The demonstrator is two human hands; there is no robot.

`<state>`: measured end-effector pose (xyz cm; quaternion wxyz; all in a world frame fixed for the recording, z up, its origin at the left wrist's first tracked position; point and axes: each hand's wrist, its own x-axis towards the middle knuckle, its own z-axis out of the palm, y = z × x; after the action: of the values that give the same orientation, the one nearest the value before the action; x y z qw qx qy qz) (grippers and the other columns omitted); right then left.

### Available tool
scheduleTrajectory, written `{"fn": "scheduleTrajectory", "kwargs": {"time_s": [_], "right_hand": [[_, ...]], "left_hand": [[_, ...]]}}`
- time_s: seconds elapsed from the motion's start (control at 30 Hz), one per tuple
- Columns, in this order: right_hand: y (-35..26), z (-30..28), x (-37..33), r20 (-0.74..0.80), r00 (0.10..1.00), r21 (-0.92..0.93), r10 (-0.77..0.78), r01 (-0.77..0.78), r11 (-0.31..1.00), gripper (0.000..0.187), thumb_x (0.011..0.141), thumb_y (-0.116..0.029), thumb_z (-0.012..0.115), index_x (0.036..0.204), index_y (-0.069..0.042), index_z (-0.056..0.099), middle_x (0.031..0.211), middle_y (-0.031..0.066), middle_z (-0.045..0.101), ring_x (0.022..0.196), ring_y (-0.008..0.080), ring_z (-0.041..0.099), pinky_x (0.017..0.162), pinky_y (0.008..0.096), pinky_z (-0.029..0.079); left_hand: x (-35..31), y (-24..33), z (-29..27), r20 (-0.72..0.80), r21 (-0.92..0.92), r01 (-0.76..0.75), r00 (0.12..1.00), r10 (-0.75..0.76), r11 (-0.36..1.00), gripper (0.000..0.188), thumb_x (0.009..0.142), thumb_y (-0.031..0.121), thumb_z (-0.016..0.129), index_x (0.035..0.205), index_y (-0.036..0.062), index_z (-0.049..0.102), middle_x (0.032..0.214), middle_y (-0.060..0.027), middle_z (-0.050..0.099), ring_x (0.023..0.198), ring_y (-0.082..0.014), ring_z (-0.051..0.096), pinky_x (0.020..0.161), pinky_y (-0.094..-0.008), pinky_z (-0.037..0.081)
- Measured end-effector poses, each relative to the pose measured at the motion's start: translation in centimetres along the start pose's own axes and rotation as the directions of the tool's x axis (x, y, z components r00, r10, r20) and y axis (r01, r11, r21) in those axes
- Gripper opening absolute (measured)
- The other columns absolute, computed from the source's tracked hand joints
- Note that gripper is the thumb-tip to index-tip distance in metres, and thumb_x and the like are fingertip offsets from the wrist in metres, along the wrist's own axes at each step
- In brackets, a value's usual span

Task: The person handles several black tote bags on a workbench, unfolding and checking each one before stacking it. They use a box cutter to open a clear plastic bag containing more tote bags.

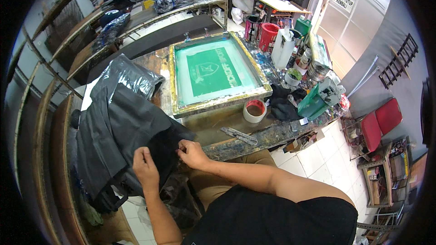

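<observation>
A pile of black cloth drapes over the left end of the worktable and hangs down its front. My left hand is at the near side of the pile, fingers curled together on the cloth. To its right, my right hand pinches the cloth's edge near the table front. Between my hands the material looks darker, and my fingertips are partly hidden. Beyond the right hand lies a grey utility knife. A screen printing frame with green mesh rests flat on the table.
A tape roll sits beside the frame. Green jug, white bottle and red tub crowd the table's right. Clear plastic packaging lies behind the cloth. Racks stand left; a red chair stands right.
</observation>
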<state>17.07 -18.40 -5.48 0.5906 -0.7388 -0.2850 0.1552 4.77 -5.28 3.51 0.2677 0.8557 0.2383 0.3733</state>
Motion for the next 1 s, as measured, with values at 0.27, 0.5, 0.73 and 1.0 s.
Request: {"fn": "scheduleTrajectory", "kwargs": {"time_s": [0.27, 0.5, 0.73, 1.0], "right_hand": [[-1.1, -2.0, 0.3, 0.444, 0.895, -0.346, 0.036, 0.134, 0.928, 0.032, 0.093, -0.026, 0.073, 0.091, 0.006, 0.071, 0.086, 0.0296, 0.070, 0.083, 0.0508, 0.069, 0.079, 0.0566, 0.055], [-7.3, 1.3, -1.1, 0.453, 0.709, 0.013, -0.540, 0.601, 0.799, 0.033, 0.096, -0.020, 0.070, 0.118, 0.003, 0.068, 0.130, 0.0231, 0.064, 0.124, 0.0407, 0.060, 0.100, 0.0492, 0.050], [-5.0, 8.9, 5.5, 0.683, 0.615, -0.338, -0.393, 0.744, 0.577, 0.049, 0.094, -0.014, 0.061, 0.140, 0.001, 0.059, 0.152, 0.0245, 0.050, 0.146, 0.0420, 0.042, 0.123, 0.0548, 0.033], [-4.6, 12.3, 11.0, 0.727, 0.645, -0.212, -0.236, 0.537, 0.816, 0.049, 0.103, -0.030, 0.052, 0.146, -0.008, 0.057, 0.156, 0.0148, 0.052, 0.148, 0.0307, 0.043, 0.124, 0.0485, 0.029]], "left_hand": [[5.7, 0.5, -3.5, -0.028, 0.195, -0.288, 0.954, 0.299, 0.938, 0.015, 0.104, 0.012, 0.064, 0.104, -0.0022, 0.068, 0.095, -0.0183, 0.071, 0.087, -0.0389, 0.071, 0.074, -0.0427, 0.055], [7.6, 0.6, -4.9, 0.035, 0.172, -0.327, 0.945, 0.326, 0.929, 0.013, 0.102, 0.015, 0.067, 0.103, 0.0019, 0.071, 0.090, -0.0136, 0.070, 0.078, -0.0342, 0.070, 0.069, -0.0411, 0.052], [7.7, 0.2, -4.9, 0.090, 0.229, -0.377, 0.926, 0.366, 0.897, 0.012, 0.099, 0.014, 0.069, 0.103, 0.0032, 0.071, 0.087, -0.0136, 0.067, 0.078, -0.0346, 0.069, 0.068, -0.0431, 0.053], [4.5, -0.4, -3.7, 0.171, 0.222, -0.339, 0.937, 0.305, 0.914, 0.014, 0.099, 0.018, 0.069, 0.105, 0.0051, 0.072, 0.087, -0.0136, 0.066, 0.081, -0.0363, 0.067, 0.071, -0.0442, 0.052]]}}
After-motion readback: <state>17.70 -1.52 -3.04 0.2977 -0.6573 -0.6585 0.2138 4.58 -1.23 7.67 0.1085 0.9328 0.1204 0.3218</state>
